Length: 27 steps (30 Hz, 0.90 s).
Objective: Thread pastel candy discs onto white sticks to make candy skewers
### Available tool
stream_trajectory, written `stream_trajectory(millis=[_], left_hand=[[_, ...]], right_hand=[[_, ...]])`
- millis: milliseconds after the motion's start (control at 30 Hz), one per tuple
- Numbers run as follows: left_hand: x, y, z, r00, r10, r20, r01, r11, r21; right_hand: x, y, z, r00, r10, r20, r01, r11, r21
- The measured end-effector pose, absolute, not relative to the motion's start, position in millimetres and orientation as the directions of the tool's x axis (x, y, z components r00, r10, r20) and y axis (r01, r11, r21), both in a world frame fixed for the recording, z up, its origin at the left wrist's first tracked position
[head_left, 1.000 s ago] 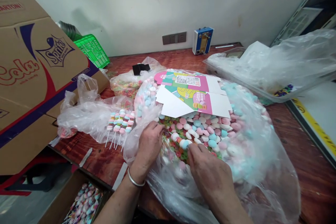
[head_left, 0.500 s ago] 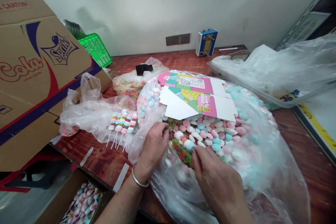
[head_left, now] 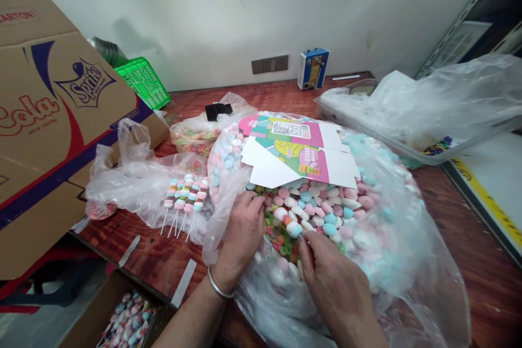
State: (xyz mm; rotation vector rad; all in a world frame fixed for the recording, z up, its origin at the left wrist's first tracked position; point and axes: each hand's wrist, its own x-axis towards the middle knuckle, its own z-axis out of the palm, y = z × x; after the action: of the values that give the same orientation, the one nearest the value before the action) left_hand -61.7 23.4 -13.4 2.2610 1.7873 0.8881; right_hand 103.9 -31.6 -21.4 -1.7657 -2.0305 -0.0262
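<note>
Pinched in my right hand (head_left: 338, 277) is the stick of a candy skewer (head_left: 292, 228), threaded with pale marshmallows and an orange gummy ring. My left hand (head_left: 243, 228), a silver bangle at its wrist, has its fingers closed beside the skewer's far end; what they hold, if anything, is hidden. Both hands are over a big clear plastic bag (head_left: 411, 261) of pink, white and blue marshmallows (head_left: 330, 217). Colourful gummy rings (head_left: 285, 244) lie between my hands. A flattened printed carton (head_left: 302, 149) rests on the marshmallows.
Several finished skewers (head_left: 185, 194) lie on plastic at the left. An open box (head_left: 87, 310) of more skewers stands below the table edge. A large cardboard box (head_left: 49, 136), green basket (head_left: 144, 81), blue box (head_left: 313, 69) and clear tub (head_left: 375, 130) surround the work area.
The view has shifted slightly. My left fingers are still closed near the skewer's far end, and my right hand keeps its grip on the stick.
</note>
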Motion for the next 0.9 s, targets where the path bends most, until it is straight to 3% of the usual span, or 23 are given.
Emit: stream_trajectory(millis=[100, 200, 267, 333, 400, 467, 533, 633, 900], left_hand=[[-61.8, 33.9, -14.9, 0.150, 0.926, 0.346, 0.938, -0.244, 0.247], [-60.2, 38.2, -16.8, 0.108, 0.935, 0.338, 0.955, -0.192, 0.226], [-58.7, 37.0, -16.5, 0.069, 0.931, 0.358, 0.914, -0.203, 0.352], [-57.0, 33.7, -14.7, -0.015, 0.938, 0.346, 0.770, -0.210, 0.603], [-54.7, 29.9, -12.6, -0.100, 0.971, 0.216, 0.490, -0.141, 0.860], [-51.5, 26.8, -11.4, -0.119, 0.992, 0.033, 0.198, -0.009, 0.980], [-47.7, 24.9, -11.7, -0.093, 0.992, -0.090, 0.002, 0.091, 0.996], [-42.4, 24.0, -13.2, -0.088, 0.984, -0.154, -0.166, 0.138, 0.977], [-33.5, 19.9, -12.9, -0.089, 0.991, -0.100, -0.193, 0.081, 0.978]], right_hand=[[109.7, -33.3, -23.2, -0.082, 0.934, 0.348, 0.938, 0.191, -0.289], [113.5, -37.2, -25.3, -0.061, 0.924, 0.377, 0.923, 0.196, -0.330], [114.7, -40.1, -25.7, -0.027, 0.905, 0.425, 0.906, 0.202, -0.373], [115.6, -42.8, -24.4, -0.012, 0.885, 0.465, 0.889, 0.222, -0.400], [116.8, -45.1, -21.8, -0.022, 0.875, 0.483, 0.877, 0.249, -0.412], [118.4, -47.0, -19.2, -0.044, 0.874, 0.485, 0.869, 0.273, -0.413], [120.1, -48.9, -17.9, -0.050, 0.875, 0.481, 0.868, 0.276, -0.413], [122.1, -52.0, -18.3, -0.064, 0.886, 0.459, 0.862, 0.281, -0.421], [122.2, -56.9, -17.9, -0.047, 0.890, 0.453, 0.866, 0.262, -0.425]])
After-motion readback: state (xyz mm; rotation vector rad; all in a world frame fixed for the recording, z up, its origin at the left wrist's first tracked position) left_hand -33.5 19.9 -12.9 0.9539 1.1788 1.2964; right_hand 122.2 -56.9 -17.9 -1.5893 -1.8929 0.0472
